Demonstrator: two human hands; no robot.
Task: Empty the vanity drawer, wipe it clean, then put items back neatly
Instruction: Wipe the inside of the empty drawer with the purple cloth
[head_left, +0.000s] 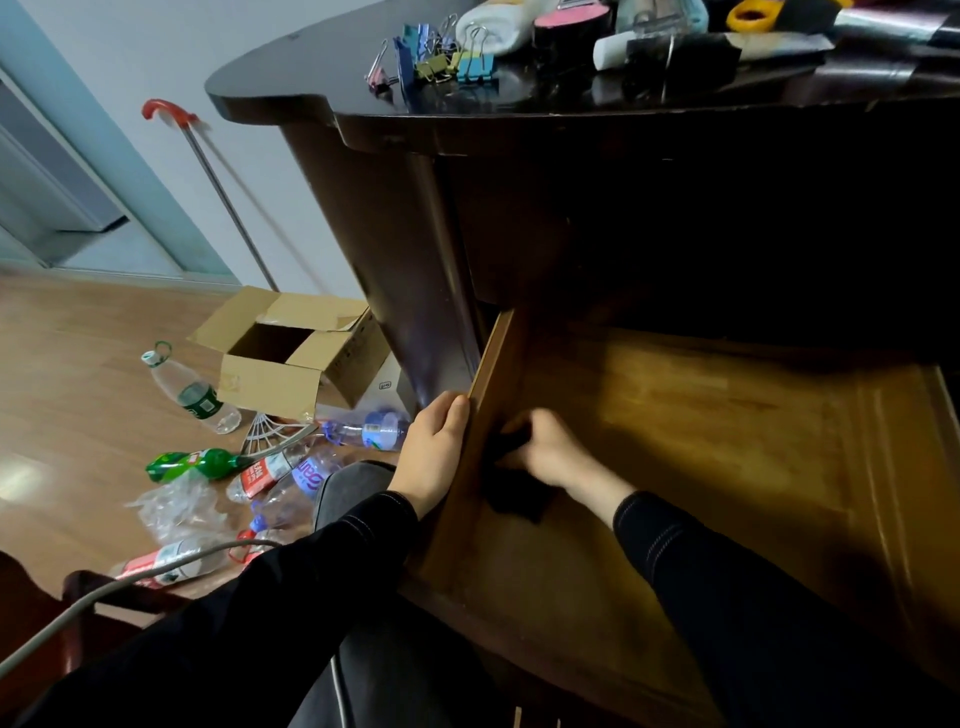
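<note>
While the left hand (439, 452) grips the left wall of the pulled-out drawer (675, 415), the right hand (550, 452) clutches a dark cloth (514, 499) low against that wall's inside. The drawer looks empty (binder clips (447, 60) sit on the table (311, 78) above). It is probably best wiped in overlapping strokes, working into the corners.

Black sleeves (291, 587) with pale stitched seams cover both arms; grey trousers (349, 488).
</note>
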